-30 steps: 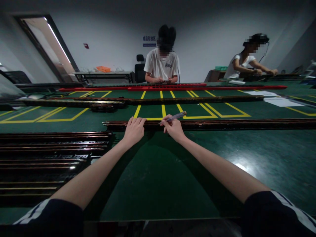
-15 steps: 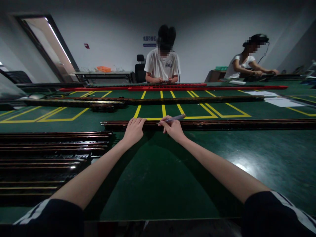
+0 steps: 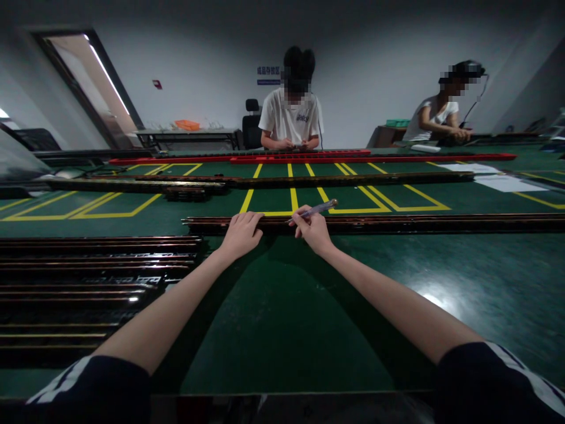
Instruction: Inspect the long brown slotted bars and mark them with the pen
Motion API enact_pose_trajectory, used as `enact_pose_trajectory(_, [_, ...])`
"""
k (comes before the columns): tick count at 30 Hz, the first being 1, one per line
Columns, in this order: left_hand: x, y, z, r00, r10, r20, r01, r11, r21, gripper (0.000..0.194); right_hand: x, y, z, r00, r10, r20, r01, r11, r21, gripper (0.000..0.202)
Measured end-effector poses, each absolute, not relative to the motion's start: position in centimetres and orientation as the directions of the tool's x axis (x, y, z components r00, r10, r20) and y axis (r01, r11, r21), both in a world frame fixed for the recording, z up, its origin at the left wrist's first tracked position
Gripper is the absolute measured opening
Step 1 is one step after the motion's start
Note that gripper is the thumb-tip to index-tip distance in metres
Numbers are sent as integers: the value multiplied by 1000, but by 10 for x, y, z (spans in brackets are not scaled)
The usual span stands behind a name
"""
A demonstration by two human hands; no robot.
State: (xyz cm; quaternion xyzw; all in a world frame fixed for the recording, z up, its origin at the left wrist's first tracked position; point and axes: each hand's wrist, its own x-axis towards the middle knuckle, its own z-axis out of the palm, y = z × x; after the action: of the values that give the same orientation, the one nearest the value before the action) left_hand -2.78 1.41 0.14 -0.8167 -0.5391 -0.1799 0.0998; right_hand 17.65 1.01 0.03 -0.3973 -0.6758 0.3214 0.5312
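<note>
Plainly green, the surface (image 3: 282,330) carries yellow lines (image 3: 293,199). A long dark bar (image 3: 441,224) lies across it, under the left hand (image 3: 241,237), whose grip I cannot judge; the right hand (image 3: 315,233) has its grip clamped on a pen-like tool (image 3: 322,207). Beyond, two people (image 3: 289,121) sit before a pale wall (image 3: 185,53) with a doorway (image 3: 83,79).

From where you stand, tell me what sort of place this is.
Probably an assembly workshop: a broad green worktable marked with yellow lines, long dark strips laid across it, and people in white shirts beyond.
</note>
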Motion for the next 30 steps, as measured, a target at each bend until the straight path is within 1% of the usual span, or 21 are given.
enact_pose_trajectory(3, [-26, 13, 3, 349, 850, 395, 922, -386, 16, 43, 176, 9, 1, -124, 881, 457, 199, 473, -858, 17])
enact_pose_trajectory(7, [-20, 12, 4, 346, 855, 386, 928, -372, -7, 46, 176, 9, 3, -121, 869, 479, 210, 494, -844, 15])
enact_pose_trajectory(13, [-4, 10, 4, 255, 862, 438, 965, -256, -59, 41, 180, 11, 4, -76, 872, 483, 242, 486, -840, 13])
enact_pose_trajectory(19, [-3, 11, 3, 246, 860, 447, 966, -253, -44, 39, 186, 9, 6, -147, 881, 451, 204, 473, -857, 10])
enact_pose_trajectory(26, [-4, 10, 3, 250, 843, 475, 955, -295, 21, 38, 201, 9, 6, -249, 870, 426, 196, 476, -858, 6])
enact_pose_trajectory(28, [-3, 10, 3, 284, 811, 511, 936, -351, 36, 36, 203, 11, 5, -265, 870, 416, 183, 469, -864, 7])
enact_pose_trajectory(30, [-2, 10, 3, 355, 767, 534, 896, -442, 39, 38, 204, 12, 5, -273, 868, 415, 171, 469, -867, 8])
